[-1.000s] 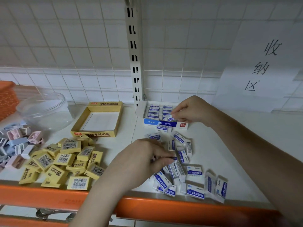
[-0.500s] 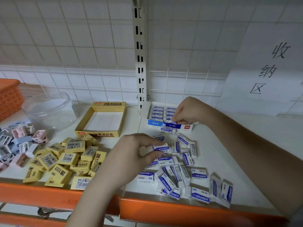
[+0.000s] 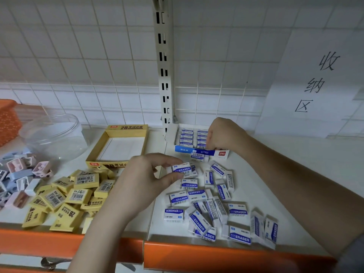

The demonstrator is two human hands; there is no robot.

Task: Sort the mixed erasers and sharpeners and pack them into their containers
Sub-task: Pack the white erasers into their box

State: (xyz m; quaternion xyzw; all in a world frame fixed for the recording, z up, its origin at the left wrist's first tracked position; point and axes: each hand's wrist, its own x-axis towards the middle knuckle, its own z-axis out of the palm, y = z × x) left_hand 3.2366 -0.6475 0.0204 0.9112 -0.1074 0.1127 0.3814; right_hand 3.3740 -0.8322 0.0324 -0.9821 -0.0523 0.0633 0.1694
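Left hand (image 3: pixel 145 180) is raised just above the shelf (image 3: pixel 295 194), thumb and forefinger pinching one white-and-blue eraser (image 3: pixel 180 168) by its short end, label "ERASER" facing up. The eraser sits at the fingertips, above the near edge of the loose white eraser pile (image 3: pixel 212 207).

Right hand (image 3: pixel 223 135) is further back, fingers curled down into the white-and-blue eraser box (image 3: pixel 201 152). It appears to grip an eraser there, but the fingertips are hidden and I cannot tell for certain. Rows of white erasers are already packed in the box, left of the hand.

White pile spreads on the shelf between the two hands and toward the orange front rail (image 3: pixel 216 257), under the right forearm.

Left of the left hand: heap of yellow 2B erasers (image 3: pixel 69 196), touching one another. Behind them, the open yellow 2B box (image 3: pixel 118 146), white floor showing. Far left: pastel sharpeners (image 3: pixel 21 174) in a loose cluster, with a clear plastic tub (image 3: pixel 53 134) behind them and an orange basket (image 3: pixel 7 121) at the frame edge.

Paper sign (image 3: pixel 315 83) with handwritten characters is on the tiled wall, right.
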